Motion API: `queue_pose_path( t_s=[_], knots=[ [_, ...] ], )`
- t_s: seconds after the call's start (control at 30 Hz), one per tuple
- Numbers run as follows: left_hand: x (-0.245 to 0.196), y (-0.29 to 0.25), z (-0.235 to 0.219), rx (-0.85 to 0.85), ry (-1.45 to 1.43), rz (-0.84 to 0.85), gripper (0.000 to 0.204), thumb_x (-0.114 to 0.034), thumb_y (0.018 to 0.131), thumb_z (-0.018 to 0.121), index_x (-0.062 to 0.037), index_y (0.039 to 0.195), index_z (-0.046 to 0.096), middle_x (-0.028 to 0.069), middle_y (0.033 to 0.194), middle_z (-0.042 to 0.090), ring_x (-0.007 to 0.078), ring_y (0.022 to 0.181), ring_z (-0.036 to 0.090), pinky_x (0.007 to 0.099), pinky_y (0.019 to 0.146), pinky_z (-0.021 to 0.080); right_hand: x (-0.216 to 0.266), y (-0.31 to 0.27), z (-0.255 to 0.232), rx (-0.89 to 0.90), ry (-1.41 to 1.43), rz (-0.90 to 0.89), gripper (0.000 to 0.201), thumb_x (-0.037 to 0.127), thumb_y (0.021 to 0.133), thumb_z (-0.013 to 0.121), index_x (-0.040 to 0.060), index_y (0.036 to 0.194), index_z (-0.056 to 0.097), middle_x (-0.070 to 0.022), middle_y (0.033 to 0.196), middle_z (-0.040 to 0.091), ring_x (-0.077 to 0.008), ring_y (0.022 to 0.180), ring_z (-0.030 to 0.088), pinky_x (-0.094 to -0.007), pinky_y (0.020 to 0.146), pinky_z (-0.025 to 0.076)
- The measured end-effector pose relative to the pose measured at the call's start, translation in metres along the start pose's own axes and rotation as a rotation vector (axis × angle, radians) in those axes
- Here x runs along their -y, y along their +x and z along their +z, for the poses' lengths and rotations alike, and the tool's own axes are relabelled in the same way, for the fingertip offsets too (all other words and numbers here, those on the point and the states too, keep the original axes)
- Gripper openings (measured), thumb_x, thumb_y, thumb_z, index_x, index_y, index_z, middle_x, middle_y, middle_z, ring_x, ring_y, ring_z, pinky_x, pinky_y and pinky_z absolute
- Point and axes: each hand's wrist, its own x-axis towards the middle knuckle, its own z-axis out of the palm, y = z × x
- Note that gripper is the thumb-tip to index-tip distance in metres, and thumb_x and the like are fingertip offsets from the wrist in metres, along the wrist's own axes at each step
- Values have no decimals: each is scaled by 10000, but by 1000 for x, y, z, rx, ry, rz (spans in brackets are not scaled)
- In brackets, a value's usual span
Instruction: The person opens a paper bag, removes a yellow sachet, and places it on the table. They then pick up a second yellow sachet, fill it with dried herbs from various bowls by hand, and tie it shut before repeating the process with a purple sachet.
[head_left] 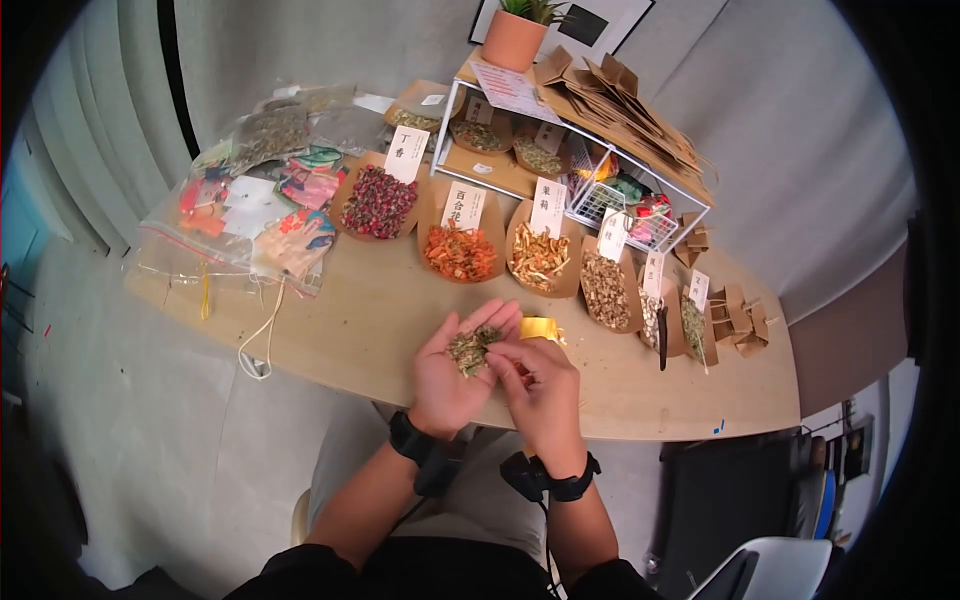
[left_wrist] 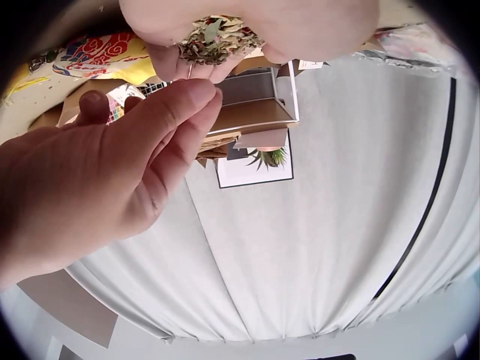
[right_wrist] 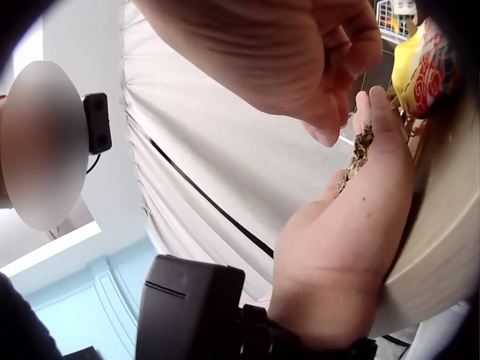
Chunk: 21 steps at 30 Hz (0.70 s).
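Note:
My left hand [head_left: 455,375] lies palm up over the table's front edge, fingers extended, carrying a small heap of dried herbs [head_left: 472,350]. The heap mixes green leaf bits with pale shreds, seen closer in the left wrist view, where a grey-green leaf [left_wrist: 213,30] lies on it. Above the palm is my right hand [head_left: 540,390], its thumb and forefinger meeting at the tips. They pinch a thin pale stem [left_wrist: 190,70] beside the heap. Just beyond the hands sits a yellow cloth pouch [head_left: 541,329] with a red swirl pattern, partly hidden by the right hand.
An arc of brown paper trays holds dark red buds [head_left: 380,203], orange petals [head_left: 460,252], yellow shreds [head_left: 540,258] and brown bits [head_left: 605,290], with label cards. A dark stick [head_left: 662,338] leans at the right. Behind stands a shelf [head_left: 440,130]; plastic bags [head_left: 250,220] lie left.

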Motion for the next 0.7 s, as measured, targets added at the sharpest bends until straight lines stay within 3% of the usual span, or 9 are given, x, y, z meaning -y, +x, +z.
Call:
queue_pose_path(
  t_s=[0.07,0.27,0.37,0.47,0.57,0.7],
  knots=[
    [0,0,0,2,9,-2,575,-329,1055,230,98,1427,326,251,1461,397,339,1378,359,449,1179,261,2,0,4,-1,-44,-55,184,17,787,737,45,969,729,-108,813,633,-220,697,610,-306,604,489],
    [0,-2,1,20,113,-10,584,-345,1055,229,90,1430,341,232,1463,411,319,1380,369,432,1174,263,5,6,12,41,-212,-140,137,49,792,744,40,927,722,-88,787,603,-229,706,613,-342,614,498],
    [-1,-2,1,23,61,-21,582,-344,1053,238,90,1421,355,230,1452,424,320,1371,380,436,1171,267,6,4,14,36,-97,7,143,83,786,734,74,927,713,-83,817,620,-275,778,605,-385,663,488],
    [0,-2,0,-7,28,-11,578,-345,1052,246,90,1413,369,228,1439,440,316,1360,393,442,1168,274,9,2,10,1,-34,-4,152,50,820,736,32,967,703,-104,812,639,-208,660,628,-300,618,504],
    [1,0,-1,-12,38,3,572,-341,1051,252,88,1407,378,226,1431,448,312,1353,400,448,1166,278,7,-4,10,-10,52,121,157,28,827,722,22,982,696,-118,836,659,-188,637,621,-273,609,501],
    [1,0,-2,-14,39,-4,557,-332,1050,254,80,1396,397,224,1424,456,312,1354,402,450,1159,289,6,0,7,-40,-9,17,181,8,817,721,19,996,701,-108,850,657,-175,660,613,-274,597,498]
  ],
)
